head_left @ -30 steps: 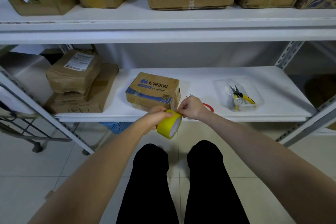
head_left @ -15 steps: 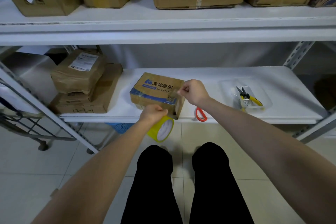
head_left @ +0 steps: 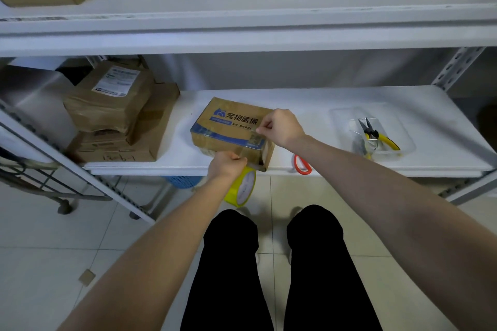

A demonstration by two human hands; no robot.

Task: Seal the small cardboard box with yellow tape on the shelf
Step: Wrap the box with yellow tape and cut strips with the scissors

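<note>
- Shelf (head_left: 336, 115): the white lower shelf carries the small cardboard box (head_left: 231, 126) near its front edge, left of centre; since a second ago the view has been brought closer and lower onto it.
- Small cardboard box: it lies flat, printed face up, with its long axis running left to right and skewed slightly, the near right corner reaching the shelf's front lip. One end faces right, where a flap appears loose.
- Right hand (head_left: 282, 127): a second ago it was pinched at the roll below the shelf; it is now raised over the box's right top edge, its grip closed narrowly on the tape's free end. The strip itself is barely discernible.
- Left hand (head_left: 226, 166): it has been kept low at the shelf's front edge, its grip closed on the yellow tape roll (head_left: 242, 187), which hangs below the lip.
- Meaning: a length of tape has evidently been drawn out across the box's right end; sealing is judged just begun, with pressing down and cutting not yet done.
- Red-handled scissors (head_left: 302, 164): these lie just right of the box.
</note>
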